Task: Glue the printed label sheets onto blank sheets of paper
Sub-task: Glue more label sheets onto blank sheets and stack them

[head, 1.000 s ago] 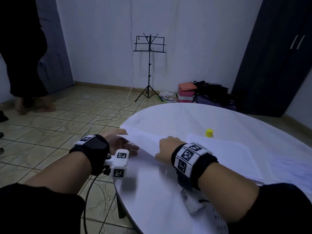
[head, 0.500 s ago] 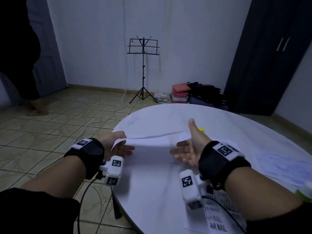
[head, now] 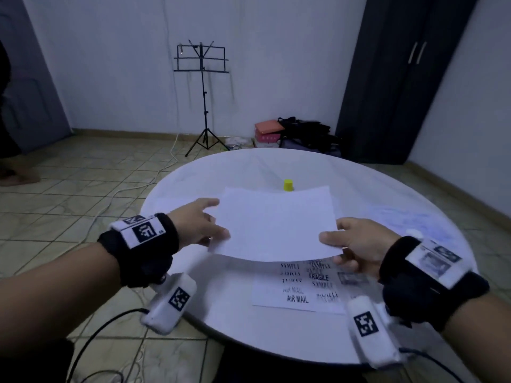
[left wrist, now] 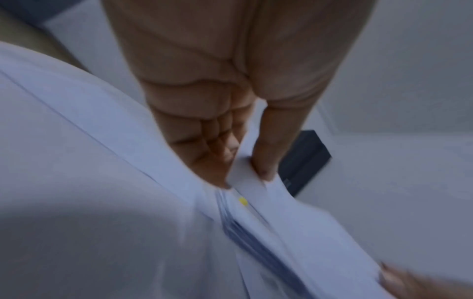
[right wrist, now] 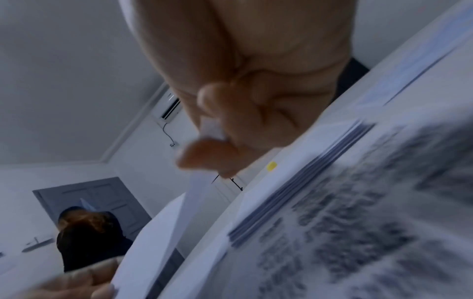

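I hold a blank white sheet in the air above the round white table. My left hand pinches its near left corner, thumb on top. At the near right corner my right hand pinches the same sheet. In the left wrist view the thumb and fingers clamp the paper's edge. The right wrist view shows the paper corner between thumb and finger. Below the held sheet a printed label sheet with "AIR MAIL" and "FRAGILE" lies flat on the table.
A small yellow cap stands on the table behind the held sheet. More paper lies at the table's right side. On the floor beyond stand a music stand and boxes with bags. A person's foot is at far left.
The sheet has been lifted from the table's left side and brought to the middle, over the label sheet. My right hand, open half a second ago, now pinches the sheet's right corner.
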Available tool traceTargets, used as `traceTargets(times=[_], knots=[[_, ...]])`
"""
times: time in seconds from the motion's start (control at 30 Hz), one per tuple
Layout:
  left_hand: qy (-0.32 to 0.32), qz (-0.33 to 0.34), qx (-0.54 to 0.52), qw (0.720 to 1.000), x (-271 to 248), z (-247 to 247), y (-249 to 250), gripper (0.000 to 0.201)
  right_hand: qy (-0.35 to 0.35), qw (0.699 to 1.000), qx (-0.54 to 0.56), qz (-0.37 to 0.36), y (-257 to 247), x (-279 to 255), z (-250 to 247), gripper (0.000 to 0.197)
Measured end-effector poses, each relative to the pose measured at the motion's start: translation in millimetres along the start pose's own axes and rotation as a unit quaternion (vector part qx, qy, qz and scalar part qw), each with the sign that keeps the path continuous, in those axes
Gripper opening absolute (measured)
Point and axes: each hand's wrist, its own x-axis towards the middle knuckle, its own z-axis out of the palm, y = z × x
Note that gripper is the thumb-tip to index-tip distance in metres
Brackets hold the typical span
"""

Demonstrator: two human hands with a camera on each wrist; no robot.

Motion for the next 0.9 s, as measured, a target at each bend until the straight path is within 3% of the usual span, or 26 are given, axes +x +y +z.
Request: traceTargets(times=[0.07,0.1,0.17,0.23,0.3,0.63,0.9], knots=[[0.004,0.039,0.074,0.996,-11,21,6,0.093,-0.004,1.000,-0.016,0.006,15,-14,-21,0.015],[-0.011,0.052,0.102,0.993,-16,31,10,0.087,-0.003,0.999,-0.036,0.010,21,-22,-30,0.014],[-0.053,0.064,0.142,0.986,-24,47,16,0.055,0.016,0.994,-0.103,0.014,30,-33,-46,0.010],[-0.083,0.061,0.195,0.975,-28,61,18,0.028,0.051,0.984,-0.168,0.012,39,-37,-58,0.020],[-0.097,0.047,0.219,0.970,-28,74,17,0.019,0.079,0.977,-0.198,0.016,46,-37,-66,0.034],[-0.148,-0.002,0.312,0.939,-16,81,18,0.018,0.054,0.964,-0.257,0.051,49,-28,-59,0.036],[-0.156,0.004,0.355,0.922,-11,82,18,0.019,0.024,0.951,-0.301,0.071,57,-22,-53,0.029]])
